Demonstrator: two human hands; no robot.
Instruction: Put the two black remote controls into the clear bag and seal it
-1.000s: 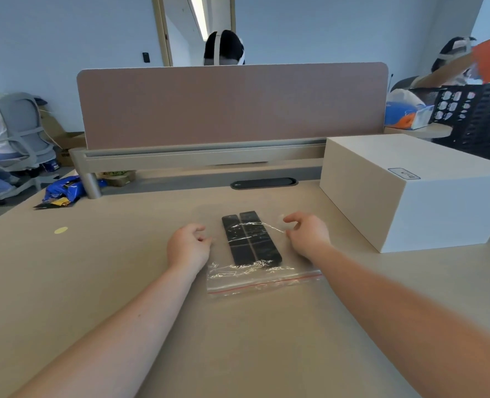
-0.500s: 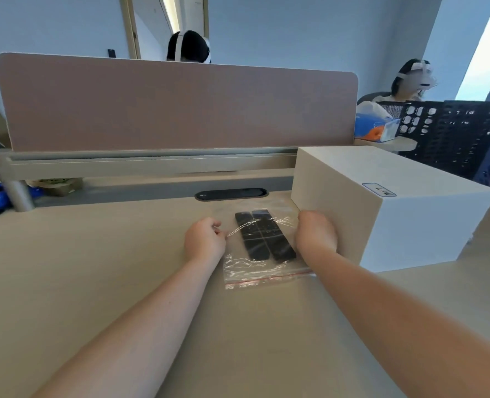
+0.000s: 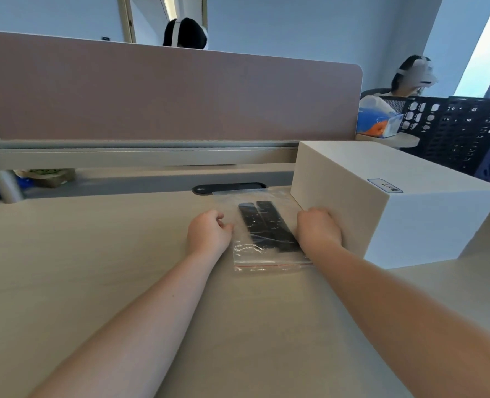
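- Two flat black remote controls (image 3: pixel 268 226) lie side by side inside a clear plastic zip bag (image 3: pixel 263 259) with a red seal line, flat on the pale wood counter (image 3: pixel 94 268).
- Left hand (image 3: pixel 207 234) grip curled, fingertips pinching the bag's left edge.
- Right hand (image 3: pixel 318 229) at the bag's right edge, touching the white box (image 3: pixel 381 202); grip hidden, cannot tell.

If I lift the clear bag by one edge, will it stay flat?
Probably not: the bag is thin, wrinkled film, so it should sag. The two remotes lie loose inside and may slide toward the low end.
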